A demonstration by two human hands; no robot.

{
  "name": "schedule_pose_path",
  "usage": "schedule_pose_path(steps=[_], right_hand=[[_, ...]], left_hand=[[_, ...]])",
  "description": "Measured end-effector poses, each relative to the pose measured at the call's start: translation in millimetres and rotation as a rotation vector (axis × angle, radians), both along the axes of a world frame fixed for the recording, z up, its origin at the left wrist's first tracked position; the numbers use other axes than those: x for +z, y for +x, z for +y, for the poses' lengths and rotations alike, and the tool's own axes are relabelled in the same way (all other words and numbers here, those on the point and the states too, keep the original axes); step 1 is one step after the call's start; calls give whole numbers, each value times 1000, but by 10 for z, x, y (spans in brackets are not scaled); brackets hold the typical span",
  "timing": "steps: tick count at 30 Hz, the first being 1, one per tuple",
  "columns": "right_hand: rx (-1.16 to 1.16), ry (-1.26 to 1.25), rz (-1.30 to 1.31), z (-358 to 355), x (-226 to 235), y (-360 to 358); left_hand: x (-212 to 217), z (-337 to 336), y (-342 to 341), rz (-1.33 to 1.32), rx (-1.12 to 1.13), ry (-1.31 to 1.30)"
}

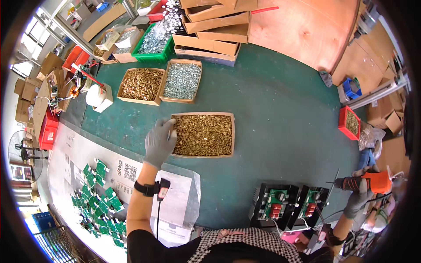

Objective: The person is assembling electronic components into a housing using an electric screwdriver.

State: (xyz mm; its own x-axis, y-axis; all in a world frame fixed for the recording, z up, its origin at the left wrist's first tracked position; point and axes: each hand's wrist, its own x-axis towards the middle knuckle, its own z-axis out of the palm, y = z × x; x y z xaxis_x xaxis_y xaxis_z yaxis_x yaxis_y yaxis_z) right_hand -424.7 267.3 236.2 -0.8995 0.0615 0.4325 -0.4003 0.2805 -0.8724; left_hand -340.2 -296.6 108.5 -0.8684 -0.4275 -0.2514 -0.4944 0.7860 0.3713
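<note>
My left hand (160,141), in a grey glove, is closed at the left edge of a shallow cardboard box (233,136) filled with small brass-coloured screws (202,136). Its fingertips lie over the rim at the box's upper left corner and are partly hidden. Far to the right, my gloved right hand (357,204) grips an orange and black power screwdriver (378,182), its thin bit pointing left. Left of that hand, two black heat-sink units (256,206) near the table's front edge carry green circuit boards (278,198) with red parts.
Boxes of brass fasteners (141,85) and silver nuts (181,81) stand farther back, beside a white bottle (94,95). Behind are a green bin (151,57) and stacked cardboard trays (219,35). Green circuit boards (103,204) lie at left; a red bin (349,122) sits right.
</note>
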Motion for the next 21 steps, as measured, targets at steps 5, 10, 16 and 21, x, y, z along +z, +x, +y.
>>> schedule_pose_path(steps=[5,10,16,21], right_hand=[[16,-108,40,130,41,89],[72,-90,138,472,71,267],[66,-34,280,942,3,800],[81,-71,400,1511,102,1495]], left_hand=[[-350,478,-390,479,-535,-259],[-407,895,-292,274,-454,-319],[-633,845,-312,346,-406,-262],[-501,1006,-481,339,-85,-285]])
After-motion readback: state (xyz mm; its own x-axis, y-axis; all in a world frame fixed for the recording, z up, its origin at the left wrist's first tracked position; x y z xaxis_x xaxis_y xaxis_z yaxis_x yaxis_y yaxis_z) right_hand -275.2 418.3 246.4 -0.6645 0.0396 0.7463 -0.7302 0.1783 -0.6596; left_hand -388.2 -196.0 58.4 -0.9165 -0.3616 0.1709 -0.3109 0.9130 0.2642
